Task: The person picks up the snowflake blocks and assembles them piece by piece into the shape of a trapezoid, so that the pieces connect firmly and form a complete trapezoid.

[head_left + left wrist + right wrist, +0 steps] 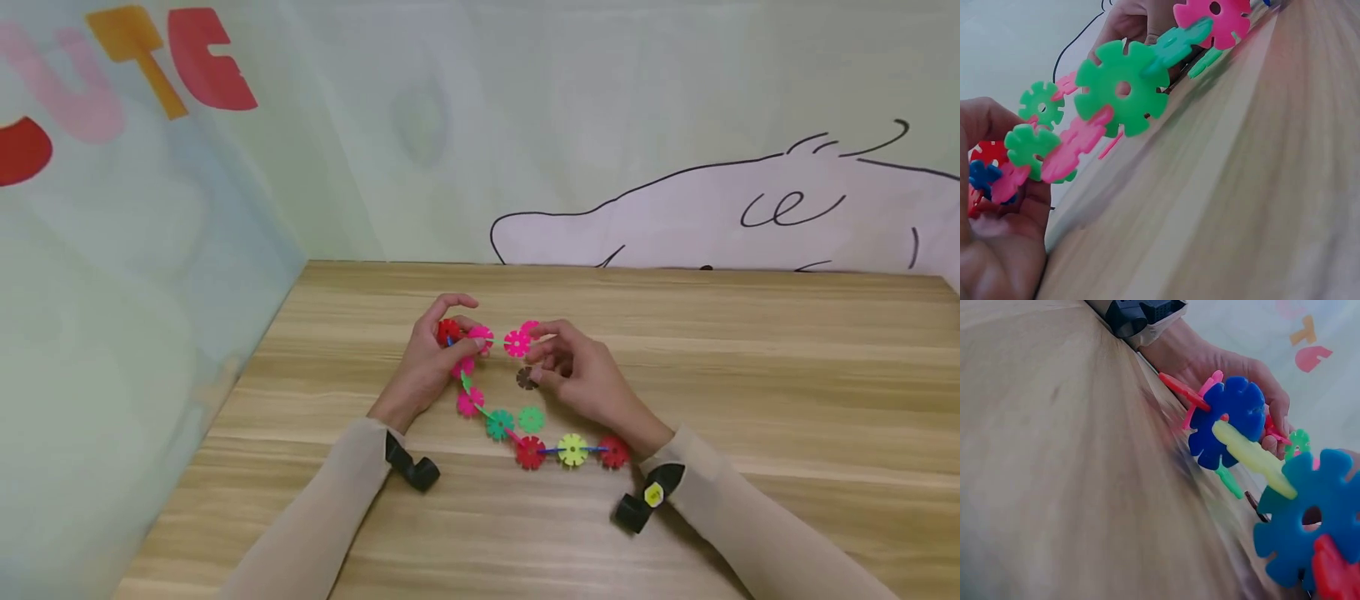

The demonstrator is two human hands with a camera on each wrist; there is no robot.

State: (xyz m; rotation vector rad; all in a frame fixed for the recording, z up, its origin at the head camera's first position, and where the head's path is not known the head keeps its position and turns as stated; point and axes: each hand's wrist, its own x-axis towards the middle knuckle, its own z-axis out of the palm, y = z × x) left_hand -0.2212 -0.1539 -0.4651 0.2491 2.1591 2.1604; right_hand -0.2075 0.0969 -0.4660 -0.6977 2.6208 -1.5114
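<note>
A chain of notched plastic discs (470, 402) in several colours curves across the table. My left hand (426, 362) grips its far end, thumb against a pink disc (483, 336); red (988, 152), blue and pink discs show among the fingers in the left wrist view. From there a short link leads to another pink disc (517, 343). At the end of that stretch my right hand (588, 371) pinches a pink notched disc (530, 327), partly hidden by its fingers. Below the right thumb is a loose brown disc (527, 378); whether they touch I cannot tell.
A loose green disc (531, 418) lies inside the chain's curve. The chain's near end runs through a yellow disc (572, 450) to a red one (614, 452) near the right wrist. Printed fabric walls (420, 192) border the wooden table (787, 400) at the back and left.
</note>
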